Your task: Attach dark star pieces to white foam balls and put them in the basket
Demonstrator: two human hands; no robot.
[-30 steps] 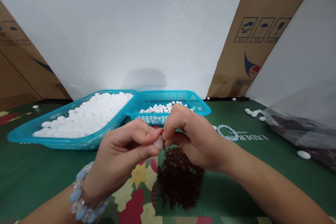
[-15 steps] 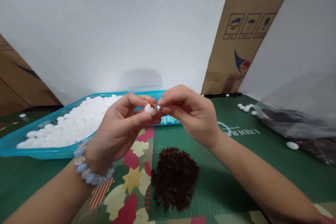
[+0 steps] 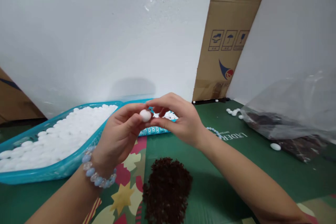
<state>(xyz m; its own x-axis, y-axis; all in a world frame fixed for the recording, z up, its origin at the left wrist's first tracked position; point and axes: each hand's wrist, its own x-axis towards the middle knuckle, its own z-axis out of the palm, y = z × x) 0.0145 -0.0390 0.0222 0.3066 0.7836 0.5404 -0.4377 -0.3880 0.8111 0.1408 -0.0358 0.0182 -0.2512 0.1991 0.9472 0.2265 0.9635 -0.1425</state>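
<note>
My left hand point(image 3: 119, 131) is closed, its thumb and fingers pinching a small white ball point(image 3: 145, 115) above the table. From the right, my right hand point(image 3: 177, 117) reaches over the ball, with forefinger above and thumb below, both at its far side. Its exact contact is partly hidden. A small dark bit shows at the ball's upper right, too small to name. Below the hands lies a heap of dark brown, spiky little pieces point(image 3: 168, 190). A blue-and-clear bead bracelet point(image 3: 98, 181) circles my left wrist.
On the left stands a turquoise basket point(image 3: 60, 169) full of white balls; a second turquoise basket point(image 3: 154, 130) holds more behind my hands. Right are a clear plastic bag point(image 3: 286, 112) with dark contents and loose white balls point(image 3: 275, 146). A white board point(image 3: 99, 42) and cardboard point(image 3: 223, 10) stand behind.
The view has tilted up and shifted right. My right fingers went from a pinch at the ball's upper side to spanning it, and the brown piece seen on top is turned mostly out of sight.
</note>
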